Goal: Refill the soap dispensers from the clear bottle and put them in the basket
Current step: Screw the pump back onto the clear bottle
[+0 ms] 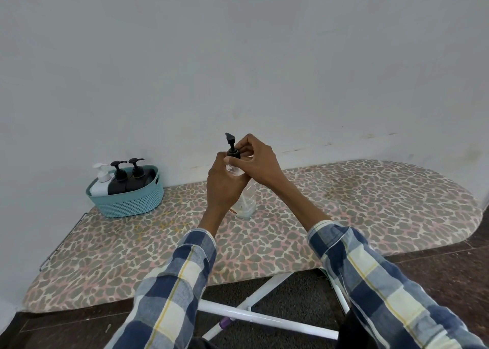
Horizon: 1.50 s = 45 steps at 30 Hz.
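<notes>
A clear bottle [248, 203] stands upright on the leopard-print ironing board [370, 208]. My left hand [225, 184] grips its upper body. A black pump head [232, 147] sits on its neck, and my right hand [255, 161] pinches the pump's collar with its fingertips. A thin tube shows inside the bottle, which looks almost without liquid. At the board's far left a teal basket [127, 203] holds a white dispenser [100, 183] and two black dispensers [119, 182], [139, 178], all upright.
A plain white wall runs right behind the board. The board's white metal legs [254, 314] cross below its near edge over a dark floor. A wire rest [60, 243] sticks out at the board's left end.
</notes>
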{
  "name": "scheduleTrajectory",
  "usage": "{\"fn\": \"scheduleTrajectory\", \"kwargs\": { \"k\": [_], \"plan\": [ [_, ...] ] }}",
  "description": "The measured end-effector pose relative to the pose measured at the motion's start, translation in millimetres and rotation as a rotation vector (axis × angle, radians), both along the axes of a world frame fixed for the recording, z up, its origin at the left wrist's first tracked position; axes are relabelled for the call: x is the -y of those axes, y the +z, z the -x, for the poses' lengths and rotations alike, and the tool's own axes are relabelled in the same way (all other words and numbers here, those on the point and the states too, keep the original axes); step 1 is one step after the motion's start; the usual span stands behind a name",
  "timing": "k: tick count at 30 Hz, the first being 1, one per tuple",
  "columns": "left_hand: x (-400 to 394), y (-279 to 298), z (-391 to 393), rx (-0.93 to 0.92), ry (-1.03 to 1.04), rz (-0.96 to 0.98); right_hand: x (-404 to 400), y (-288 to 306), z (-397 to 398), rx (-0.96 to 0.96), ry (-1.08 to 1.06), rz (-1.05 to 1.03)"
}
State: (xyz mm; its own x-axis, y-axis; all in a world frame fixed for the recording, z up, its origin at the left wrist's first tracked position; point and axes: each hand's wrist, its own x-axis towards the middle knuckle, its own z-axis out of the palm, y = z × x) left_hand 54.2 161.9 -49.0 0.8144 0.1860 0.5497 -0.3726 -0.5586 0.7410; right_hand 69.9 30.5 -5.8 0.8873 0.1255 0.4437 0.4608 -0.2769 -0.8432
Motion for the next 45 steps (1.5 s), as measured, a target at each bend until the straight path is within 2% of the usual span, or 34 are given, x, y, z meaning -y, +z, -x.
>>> {"fn": "scheduleTrajectory", "kwargs": {
  "k": [5, 10, 16, 21, 27, 33, 39, 45],
  "plan": [
    [-2, 2, 2, -0.004, 0.005, 0.032, 0, 2, 0, -0.014, 0.075, 0.026],
    [2, 3, 4, -0.012, -0.008, -0.006, 3, -1, 0, -0.019, -0.001, -0.01],
    [0, 4, 4, -0.023, 0.009, 0.031, 0, -2, 1, 0.007, 0.067, 0.035],
    [2, 2, 3, -0.023, -0.003, 0.0, -3, -4, 0, -0.006, -0.035, 0.002],
    [-2, 2, 5, -0.02, 0.019, 0.018, -7, -3, 1, 0.008, 0.031, 0.041],
    [2, 1, 4, -0.006, 0.01, 0.006, -8, -3, -1, 0.002, -0.076, 0.086],
    [-2, -1, 5, 0.004, 0.033, 0.022, -6, -4, -3, 0.007, 0.028, 0.078],
    [4, -1, 6, 0.006, 0.033, 0.025, -9, -3, 0, -0.006, -0.073, 0.126]
  ]
}}
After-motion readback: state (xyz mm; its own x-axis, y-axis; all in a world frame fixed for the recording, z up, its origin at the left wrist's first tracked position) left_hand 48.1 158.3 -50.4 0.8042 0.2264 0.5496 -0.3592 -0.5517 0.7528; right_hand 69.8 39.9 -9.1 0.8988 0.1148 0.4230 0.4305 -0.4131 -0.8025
